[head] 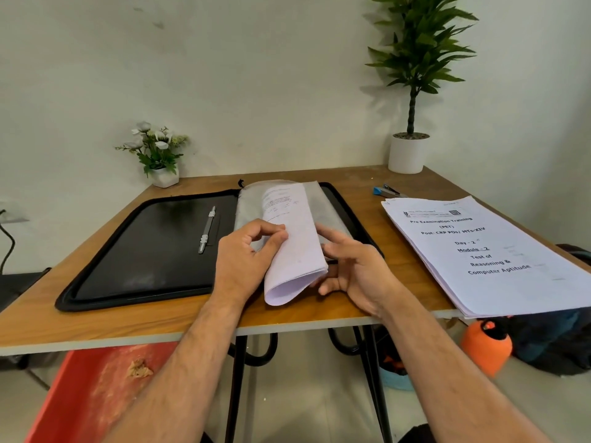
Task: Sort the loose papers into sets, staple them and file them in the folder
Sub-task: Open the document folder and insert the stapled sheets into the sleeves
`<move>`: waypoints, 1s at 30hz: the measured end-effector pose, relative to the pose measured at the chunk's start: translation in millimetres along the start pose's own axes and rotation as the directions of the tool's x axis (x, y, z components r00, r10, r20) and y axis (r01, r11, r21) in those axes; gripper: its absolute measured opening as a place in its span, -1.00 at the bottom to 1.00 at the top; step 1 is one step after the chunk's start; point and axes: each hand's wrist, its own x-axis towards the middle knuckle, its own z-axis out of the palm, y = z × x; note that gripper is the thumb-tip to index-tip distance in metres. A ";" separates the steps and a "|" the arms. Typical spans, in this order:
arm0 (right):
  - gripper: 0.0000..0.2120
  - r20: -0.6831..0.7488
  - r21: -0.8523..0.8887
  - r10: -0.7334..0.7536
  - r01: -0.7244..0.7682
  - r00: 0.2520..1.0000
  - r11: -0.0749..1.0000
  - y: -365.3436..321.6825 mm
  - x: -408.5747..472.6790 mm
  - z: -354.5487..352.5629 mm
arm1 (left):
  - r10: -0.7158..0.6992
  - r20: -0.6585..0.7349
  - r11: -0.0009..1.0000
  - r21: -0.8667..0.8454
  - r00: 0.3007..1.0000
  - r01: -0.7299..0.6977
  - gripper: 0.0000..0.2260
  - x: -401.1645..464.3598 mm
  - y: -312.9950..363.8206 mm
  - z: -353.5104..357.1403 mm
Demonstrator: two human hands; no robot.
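The folder (144,238) lies open and flat on the counter (160,324), black interior facing up. A metal fastener strip (207,230) runs along the left panel, near the spine. The right panel carries a grey pocket (249,203), largely covered by the hands and paper.

A paper set (295,247) is curled into a loose fold above the right panel, its lower end overhanging the folder's near edge. Printed text shows faintly at its far end.

The left hand (244,254) has its grip clamped on the set: thumb and fingertips pinch the left edge of the curled sheets. The right hand (355,270) sits against the right side of the set. Its index finger extends along the outer face and the lower fingers curl under the fold, supporting it. The grip is loosely curled round the set.

A stack (479,254) of loose papers lies on the right part of the counter, well apart from the folder, its right corner overhanging the counter edge. The top sheet is a printed title page.

A stapler (385,190), blue at one end, rests just behind the stack's far corner.

A small flower pot (161,155) stands at the far left corner. A tall plant (411,135) in a white pot stands at the far right.
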 end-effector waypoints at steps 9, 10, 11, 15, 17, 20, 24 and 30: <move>-0.56 -0.270 -0.171 -0.028 -0.020 0.962 0.985 7.3 5.9 5.9 | 0.197 0.127 0.977 -0.104 0.972 -0.184 -0.12 -14.5 11.8 -11.5; -0.55 -0.304 -0.153 -0.037 -0.010 0.952 0.988 8.0 5.6 4.7 | 0.212 0.122 0.974 -0.103 0.970 -0.200 -0.17 -14.6 10.5 -13.8; -0.55 -0.331 -0.138 -0.042 -0.004 0.943 0.990 8.6 5.3 3.6 | 0.212 0.085 0.975 -0.092 0.974 -0.204 -0.26 -14.8 9.7 -15.8; -0.54 -0.381 -0.143 -0.058 0.003 0.923 0.990 9.5 5.7 4.7 | 0.107 -0.068 0.994 0.024 0.992 -0.105 -0.51 -18.8 7.5 -27.0; -0.54 -0.404 -0.151 -0.072 0.011 0.912 0.989 9.5 5.4 6.4 | 0.000 -0.006 0.996 0.092 1.000 0.000 -0.50 -22.4 6.8 -34.8; -0.54 -0.447 -0.139 -0.100 0.042 0.889 0.989 7.0 2.7 7.9 | -0.204 0.159 0.978 0.074 0.966 0.195 -0.37 -27.0 13.8 -43.7; -0.55 -0.475 -0.088 -0.140 0.112 0.869 0.990 4.1 -5.6 7.7 | -0.229 0.141 0.966 -0.089 0.963 0.243 -0.46 -27.4 34.8 -49.2; -0.57 -0.476 -0.028 -0.150 0.155 0.867 0.988 1.8 -11.2 7.2 | -0.323 0.219 0.944 0.148 0.921 0.295 -0.48 -23.4 44.6 -62.2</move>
